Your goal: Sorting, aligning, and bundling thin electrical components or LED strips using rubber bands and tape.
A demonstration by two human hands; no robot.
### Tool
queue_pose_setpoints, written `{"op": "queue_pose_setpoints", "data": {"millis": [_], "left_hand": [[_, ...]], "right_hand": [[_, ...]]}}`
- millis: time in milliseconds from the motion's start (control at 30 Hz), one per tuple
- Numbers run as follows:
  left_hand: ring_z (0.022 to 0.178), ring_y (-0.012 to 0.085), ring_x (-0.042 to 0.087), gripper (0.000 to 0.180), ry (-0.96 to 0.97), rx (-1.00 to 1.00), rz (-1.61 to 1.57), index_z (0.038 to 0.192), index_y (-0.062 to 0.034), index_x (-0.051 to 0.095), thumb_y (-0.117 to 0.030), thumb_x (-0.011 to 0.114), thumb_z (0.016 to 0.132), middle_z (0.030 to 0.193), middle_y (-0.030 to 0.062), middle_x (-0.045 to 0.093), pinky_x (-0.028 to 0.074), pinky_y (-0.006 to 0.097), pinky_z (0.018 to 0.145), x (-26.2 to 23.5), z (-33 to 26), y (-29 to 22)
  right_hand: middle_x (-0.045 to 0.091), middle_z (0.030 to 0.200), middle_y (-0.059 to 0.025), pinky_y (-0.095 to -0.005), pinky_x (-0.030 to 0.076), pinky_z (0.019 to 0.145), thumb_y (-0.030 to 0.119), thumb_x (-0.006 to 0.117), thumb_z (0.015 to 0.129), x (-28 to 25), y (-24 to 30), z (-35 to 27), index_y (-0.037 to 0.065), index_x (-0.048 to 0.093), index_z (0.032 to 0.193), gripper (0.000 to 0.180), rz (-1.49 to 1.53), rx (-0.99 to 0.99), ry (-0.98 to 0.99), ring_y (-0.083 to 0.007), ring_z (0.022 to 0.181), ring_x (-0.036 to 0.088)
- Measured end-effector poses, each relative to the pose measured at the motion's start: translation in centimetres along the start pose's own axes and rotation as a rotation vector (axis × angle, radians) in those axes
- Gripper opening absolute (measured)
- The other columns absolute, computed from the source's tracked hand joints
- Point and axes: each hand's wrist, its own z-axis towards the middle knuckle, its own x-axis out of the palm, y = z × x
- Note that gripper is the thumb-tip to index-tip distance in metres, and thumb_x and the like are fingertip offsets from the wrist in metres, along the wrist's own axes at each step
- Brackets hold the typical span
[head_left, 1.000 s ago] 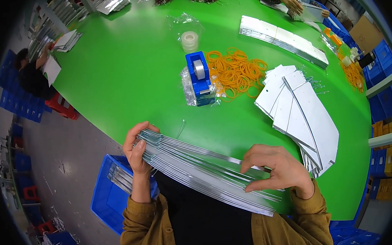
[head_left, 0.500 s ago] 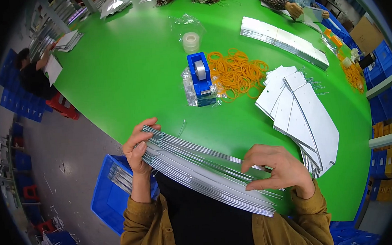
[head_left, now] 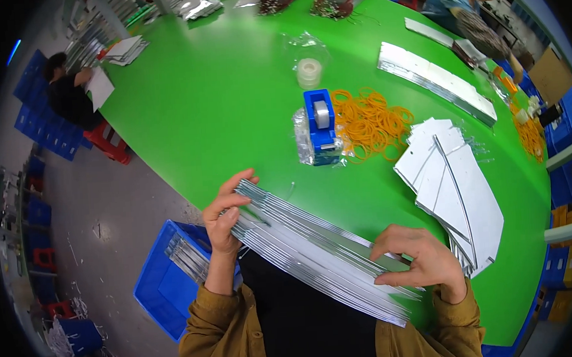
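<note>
A: Delta vs a second ago: barely anything. The stack of silvery flat sheets (head_left: 317, 252) is sitting a touch lower and closer to the body, the hands are staying on its two ends.

B: Grip status?

A: Left hand (head_left: 226, 215) is clamping the stack's left end, thumb on top, fingers curling round the edge. Right hand (head_left: 419, 262) is closing over the right end, fingers bent and pressing on the top sheet. Both are partly curled, neither flat open.

B: Where's the stack sitting?

A: It's running diagonally across the near edge of the green table (head_left: 229, 103), left end higher in the picture, right end lower, held in front of the torso. Can't tell whether it's resting on the table edge or hanging free.

B: Surroundings?

A: Blue tape dispenser (head_left: 320, 124) is standing mid-table, with a pile of orange rubber bands (head_left: 367, 121) lying just beside it on the right. A fan of white flat sheets (head_left: 454, 194) is lying near the right hand. A blue crate (head_left: 168, 284) is sitting on the floor below the left hand, holding more silvery sheets.
</note>
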Motion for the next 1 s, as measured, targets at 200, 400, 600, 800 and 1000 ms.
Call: {"op": "queue_pose_setpoints", "data": {"millis": [200, 400, 600, 800, 1000], "left_hand": [[0.107, 0.0306, 0.049, 0.019, -0.080, 0.112, 0.068, 0.081, -0.0024, 0.065, -0.011, 0.051, 0.072, 0.115, 0.0207, 0.053, 0.037, 0.042, 0.092, 0.8, -0.3, -0.3], [0.093, 0.0224, 0.051, 0.015, -0.318, 0.147, 0.348, 0.079, -0.0009, 0.063, -0.008, 0.051, 0.076, 0.097, 0.0152, 0.056, 0.039, 0.033, 0.082, 0.4, -2.5, -1.5], [0.070, 0.0145, 0.046, 0.014, -0.458, 0.043, 0.192, 0.076, 0.0000, 0.059, -0.008, 0.048, 0.079, 0.076, 0.0078, 0.052, 0.036, 0.024, 0.068, 1.1, -4.7, -2.5], [0.057, 0.0112, 0.041, 0.018, -0.359, -0.008, -0.056, 0.067, -0.0020, 0.050, -0.009, 0.043, 0.082, 0.063, 0.0046, 0.049, 0.033, 0.020, 0.058, 0.2, -5.7, -2.1], [0.053, 0.0100, 0.038, 0.023, -0.495, 0.084, 0.060, 0.061, -0.0062, 0.043, -0.011, 0.041, 0.084, 0.056, 0.0038, 0.047, 0.031, 0.020, 0.053, -2.1, -5.9, -4.1]], "right_hand": [[0.054, 0.080, -0.0014, -0.0260, 0.038, 0.055, 0.014, 0.066, 0.072, 0.3, 1.7, 0.4, 0.012, 0.061, 0.098, 0.026, -0.088, -0.005, 0.051, -0.0180, 0.063, 0.049], [0.056, 0.084, -0.0032, -0.0263, 0.041, 0.056, 0.004, 0.058, 0.073, 0.7, 3.2, 1.7, 0.012, 0.061, 0.102, 0.031, -0.335, -0.176, 0.303, -0.0182, 0.067, 0.052], [0.052, 0.106, -0.0050, -0.0324, 0.041, 0.076, 0.008, 0.056, 0.073, 3.1, 6.2, 5.1, 0.016, 0.061, 0.099, 0.028, -0.654, -0.375, 0.351, -0.0235, 0.098, 0.049], [0.043, 0.131, -0.0043, -0.0422, 0.031, 0.100, 0.014, 0.060, 0.071, 5.0, 7.1, 7.8, 0.015, 0.062, 0.091, 0.020, -0.928, -0.620, 0.217, -0.0278, 0.122, 0.037], [0.054, 0.120, -0.0006, -0.0432, 0.033, 0.101, 0.009, 0.066, 0.065, -0.9, 8.2, 8.1, 0.014, 0.067, 0.076, 0.012, -1.076, -0.546, -0.265, -0.0293, 0.119, 0.042]]}}
